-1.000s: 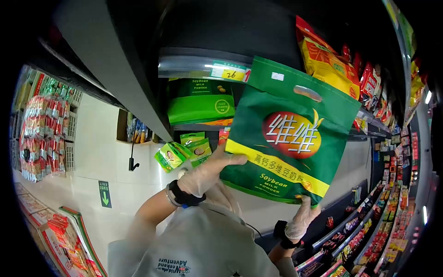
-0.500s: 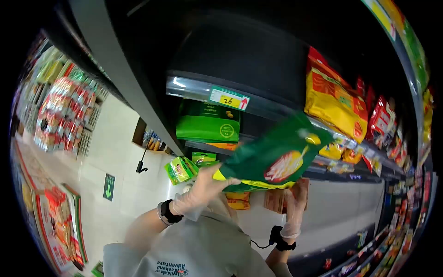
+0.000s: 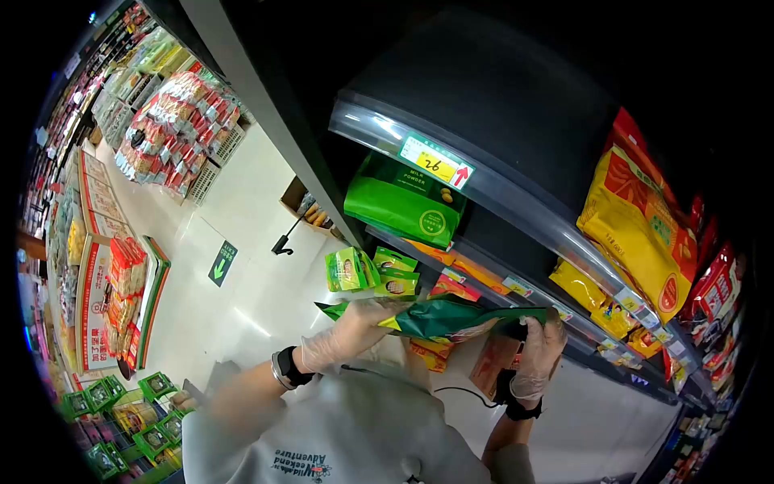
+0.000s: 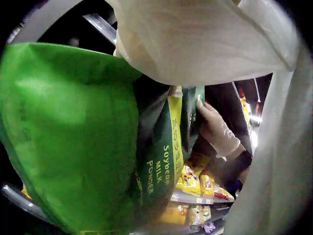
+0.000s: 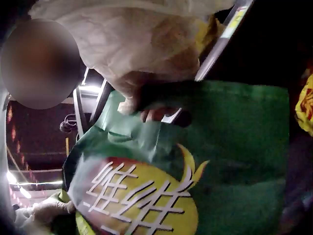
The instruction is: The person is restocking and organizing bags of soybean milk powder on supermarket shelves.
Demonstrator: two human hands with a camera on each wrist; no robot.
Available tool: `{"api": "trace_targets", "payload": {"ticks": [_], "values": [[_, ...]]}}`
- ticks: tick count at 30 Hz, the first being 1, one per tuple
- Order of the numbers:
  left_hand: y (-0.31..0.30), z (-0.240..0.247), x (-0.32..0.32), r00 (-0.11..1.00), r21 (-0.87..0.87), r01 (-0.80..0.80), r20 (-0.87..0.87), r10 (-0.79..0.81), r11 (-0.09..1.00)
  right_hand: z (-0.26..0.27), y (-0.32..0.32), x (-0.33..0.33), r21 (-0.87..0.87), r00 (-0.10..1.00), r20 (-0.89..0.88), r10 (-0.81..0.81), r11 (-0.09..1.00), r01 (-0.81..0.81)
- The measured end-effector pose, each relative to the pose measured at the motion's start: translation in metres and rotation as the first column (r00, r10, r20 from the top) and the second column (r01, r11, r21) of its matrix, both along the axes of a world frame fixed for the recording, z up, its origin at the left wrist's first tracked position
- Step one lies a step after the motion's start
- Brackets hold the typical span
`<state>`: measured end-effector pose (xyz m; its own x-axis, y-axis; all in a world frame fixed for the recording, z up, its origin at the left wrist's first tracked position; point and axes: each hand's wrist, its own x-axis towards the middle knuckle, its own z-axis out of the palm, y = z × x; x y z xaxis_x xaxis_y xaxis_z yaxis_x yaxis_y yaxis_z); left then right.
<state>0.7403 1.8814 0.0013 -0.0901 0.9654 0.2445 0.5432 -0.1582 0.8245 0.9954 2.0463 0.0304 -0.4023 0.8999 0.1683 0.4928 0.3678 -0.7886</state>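
A green soybean milk powder bag (image 3: 451,319) is held between both hands, seen nearly edge-on from above. My left hand (image 3: 351,329), in a clear thin glove, grips its left end, thumb over the yellow band. The bag's light green base (image 4: 73,137) fills much of the left wrist view. At the right end my gloved right hand (image 3: 540,355) holds the top edge. Its fingertips (image 5: 155,114) show through the handle hole in the right wrist view, above the red and yellow logo (image 5: 142,196).
Ahead is a dark shelf with a price tag (image 3: 435,163) on its rail. Another green soybean powder bag (image 3: 403,202) lies on the level below. Yellow and red bags (image 3: 637,226) stand to the right. Small green packs (image 3: 363,270) and a carton (image 3: 495,359) are lower down.
The bag has turned from front-facing to edge-on and come lower. My right hand has gone from its lower corner to the handle edge. The head view has swung, shifting the shelf right.
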Motion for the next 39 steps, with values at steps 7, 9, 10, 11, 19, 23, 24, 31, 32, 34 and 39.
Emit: {"api": "trace_targets", "payload": {"ticks": [7,9,10,11,19,23,24,31,32,34,39], "values": [[0.002,0.002,-0.024,0.968,-0.213,0.066,0.252,-0.010,0.975,0.058,-0.027,-0.053,0.648,0.959,0.254,0.126,0.714,-0.265],[-0.002,-0.015,-0.031,0.988,-0.114,0.033,0.155,-0.015,0.993,0.064,-0.046,-0.069,0.728,0.920,0.383,0.080,0.588,-0.354],[-0.004,-0.018,-0.038,0.983,-0.133,0.088,0.172,-0.065,0.987,0.067,-0.052,-0.075,0.733,0.912,0.409,0.041,0.580,-0.355],[-0.008,-0.020,-0.045,0.981,-0.135,0.105,0.179,-0.080,0.985,0.069,-0.056,-0.081,0.752,0.886,0.462,-0.052,0.553,-0.359],[-0.013,-0.084,-0.133,0.950,-0.289,0.069,0.312,0.026,0.955,0.071,-0.075,-0.116,0.807,0.872,0.390,-0.297,0.566,-0.169],[-0.009,-0.102,-0.177,0.789,-0.514,0.187,0.586,0.184,0.837,0.079,-0.089,-0.147,0.796,0.922,0.228,-0.314,0.605,0.009],[-0.008,-0.098,-0.188,0.737,-0.549,0.307,0.654,0.170,0.777,0.079,-0.093,-0.156,0.786,0.930,0.188,-0.315,0.616,0.049],[0.001,-0.085,-0.224,0.734,-0.559,0.546,0.678,-0.035,0.624,0.093,-0.116,-0.181,0.785,0.920,0.141,-0.365,0.608,0.121],[0.001,-0.092,-0.227,0.784,-0.544,0.532,0.605,-0.136,0.649,0.095,-0.116,-0.180,0.786,0.919,0.133,-0.372,0.604,0.130],[0.009,-0.085,-0.221,0.813,-0.509,0.512,0.547,-0.199,0.692,0.097,-0.116,-0.170,0.789,0.918,0.101,-0.383,0.593,0.161],[0.029,-0.074,-0.201,0.889,-0.388,0.453,0.269,-0.371,0.803,0.109,-0.110,-0.159,0.793,0.940,0.073,-0.335,0.591,0.149]]}}
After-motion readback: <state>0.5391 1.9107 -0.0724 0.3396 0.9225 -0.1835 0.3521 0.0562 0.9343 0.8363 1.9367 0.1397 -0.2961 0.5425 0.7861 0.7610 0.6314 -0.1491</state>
